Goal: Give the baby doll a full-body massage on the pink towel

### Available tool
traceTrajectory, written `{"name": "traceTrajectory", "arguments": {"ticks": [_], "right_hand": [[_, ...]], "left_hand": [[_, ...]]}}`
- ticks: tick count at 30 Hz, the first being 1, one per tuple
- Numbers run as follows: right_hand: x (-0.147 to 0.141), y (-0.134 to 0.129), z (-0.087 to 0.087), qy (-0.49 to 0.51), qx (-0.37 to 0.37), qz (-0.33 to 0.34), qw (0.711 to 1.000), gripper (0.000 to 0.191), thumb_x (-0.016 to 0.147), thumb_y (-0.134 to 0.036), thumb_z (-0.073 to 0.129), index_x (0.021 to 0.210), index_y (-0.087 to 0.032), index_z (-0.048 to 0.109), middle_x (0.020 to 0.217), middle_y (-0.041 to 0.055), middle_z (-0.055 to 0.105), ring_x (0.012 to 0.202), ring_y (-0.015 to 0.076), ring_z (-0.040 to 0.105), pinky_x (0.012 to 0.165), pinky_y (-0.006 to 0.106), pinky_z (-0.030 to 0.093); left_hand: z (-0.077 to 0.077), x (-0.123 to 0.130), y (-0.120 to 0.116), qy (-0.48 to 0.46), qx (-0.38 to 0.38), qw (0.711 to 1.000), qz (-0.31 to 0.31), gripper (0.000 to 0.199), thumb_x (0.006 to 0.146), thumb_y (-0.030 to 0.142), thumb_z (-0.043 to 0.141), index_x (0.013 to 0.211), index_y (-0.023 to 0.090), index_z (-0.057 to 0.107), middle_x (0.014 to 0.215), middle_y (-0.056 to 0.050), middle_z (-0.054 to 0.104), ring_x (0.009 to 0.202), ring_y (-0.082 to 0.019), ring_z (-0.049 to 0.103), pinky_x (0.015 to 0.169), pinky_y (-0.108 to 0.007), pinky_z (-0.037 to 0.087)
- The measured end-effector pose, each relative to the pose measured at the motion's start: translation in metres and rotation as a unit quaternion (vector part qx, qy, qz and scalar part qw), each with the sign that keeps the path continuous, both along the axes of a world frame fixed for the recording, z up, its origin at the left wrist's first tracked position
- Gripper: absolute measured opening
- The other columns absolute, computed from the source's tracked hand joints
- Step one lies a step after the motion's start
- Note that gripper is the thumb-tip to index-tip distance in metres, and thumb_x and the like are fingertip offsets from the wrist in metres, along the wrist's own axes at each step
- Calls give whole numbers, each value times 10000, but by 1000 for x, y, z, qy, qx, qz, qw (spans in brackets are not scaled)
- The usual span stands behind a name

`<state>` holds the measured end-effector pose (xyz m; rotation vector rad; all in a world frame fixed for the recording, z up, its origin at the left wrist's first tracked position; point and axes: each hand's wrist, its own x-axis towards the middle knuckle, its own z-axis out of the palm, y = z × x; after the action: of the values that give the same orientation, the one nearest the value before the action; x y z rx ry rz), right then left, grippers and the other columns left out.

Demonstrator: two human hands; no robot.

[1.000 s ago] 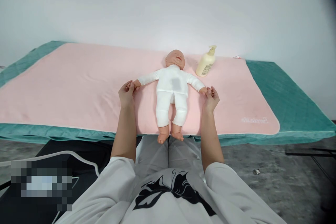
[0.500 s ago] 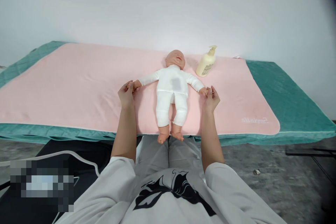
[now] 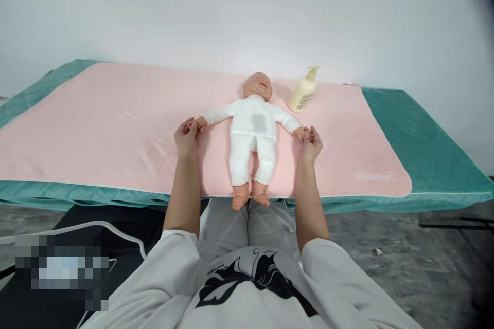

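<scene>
A baby doll [image 3: 253,119] in a white cloth suit lies on its back on a pink mat [image 3: 116,123], arms spread to both sides and feet over the front edge. My left hand [image 3: 187,133] is closed around the doll's hand on the left, thumb on top. My right hand [image 3: 311,144] pinches the doll's other hand on the right. Parts of the doll's hands are hidden behind my fingers. Just beyond the doll's right-side arm, a cream pump bottle [image 3: 303,93] stands on the mat.
The mat covers most of a green padded bed [image 3: 428,139] set against a pale wall [image 3: 231,10]. Below left are a black surface [image 3: 127,218] and a white cable [image 3: 96,224]; part of that area is pixelated. A dark metal frame [image 3: 455,226] stands at lower right.
</scene>
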<state>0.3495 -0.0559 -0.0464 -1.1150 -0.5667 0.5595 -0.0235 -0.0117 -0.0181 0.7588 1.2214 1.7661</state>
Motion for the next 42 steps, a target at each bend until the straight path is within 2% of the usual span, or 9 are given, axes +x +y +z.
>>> {"name": "traceTrajectory", "arguments": {"ticks": [6, 10, 17, 22, 26, 32, 38, 42], "right_hand": [[0, -1, -1, -18, -1, 0, 1000, 565, 791, -404, 715, 1249, -85, 628, 1136, 123, 693, 1038, 181, 691, 1002, 415, 560], [1, 0, -3, -48, -19, -18, 999, 554, 811, -447, 689, 1228, -87, 641, 1104, 123, 708, 994, 181, 698, 974, 414, 570], [0, 1, -1, -51, -35, -31, 998, 415, 911, -375, 539, 1205, -102, 646, 1098, 115, 707, 1010, 162, 690, 1016, 417, 548], [-3, 2, 1, 7, -32, -20, 999, 369, 920, -289, 524, 1232, -123, 631, 1131, 106, 695, 1038, 150, 688, 1036, 411, 542], [-1, 1, 0, 13, -15, -3, 1000, 416, 877, -303, 607, 1257, -131, 620, 1116, 90, 699, 1017, 154, 698, 1026, 411, 551], [2, 1, -4, -22, -4, -4, 1000, 521, 795, -389, 703, 1223, -100, 638, 1096, 106, 705, 991, 174, 705, 1011, 418, 553], [-2, 0, 1, -36, -29, -25, 999, 502, 821, -441, 662, 1189, -100, 652, 1072, 115, 721, 963, 178, 704, 977, 424, 566], [-5, -3, 6, -40, -41, -30, 998, 456, 863, -449, 597, 1164, -114, 665, 1023, 97, 720, 935, 170, 695, 941, 410, 581]], "left_hand": [[-2, 0, 1, 6, 14, 1000, 7, 296, 754, 219, 818, 1016, 131, 711, 967, -73, 688, 808, -128, 706, 846, -295, 617], [-3, 0, 1, 5, 24, 1000, 7, 319, 744, 278, 831, 1004, 130, 720, 924, -66, 699, 758, -118, 699, 793, -279, 622], [0, 2, 1, -5, -1, 1000, 24, 203, 867, 299, 718, 988, 136, 718, 951, -80, 711, 802, -123, 695, 769, -266, 633], [0, 2, 1, -6, -6, 1000, 18, 163, 928, 254, 630, 1021, 139, 699, 956, -77, 698, 827, -117, 697, 795, -256, 627], [-4, -1, 3, -8, 0, 1000, 14, 143, 891, 183, 657, 1020, 136, 697, 1000, -68, 672, 843, -105, 696, 848, -271, 621], [-6, -1, 2, 6, 6, 1000, 6, 256, 786, 182, 759, 1032, 139, 703, 1016, -71, 683, 883, -120, 699, 831, -251, 620], [-7, -1, 1, 26, 21, 999, 3, 312, 753, 199, 789, 1051, 145, 715, 1099, -92, 688, 907, -134, 704, 829, -263, 622], [-8, -2, 2, 36, 19, 999, 11, 331, 765, 286, 810, 1049, 143, 717, 1021, -86, 700, 846, -134, 708, 800, -271, 627]]}}
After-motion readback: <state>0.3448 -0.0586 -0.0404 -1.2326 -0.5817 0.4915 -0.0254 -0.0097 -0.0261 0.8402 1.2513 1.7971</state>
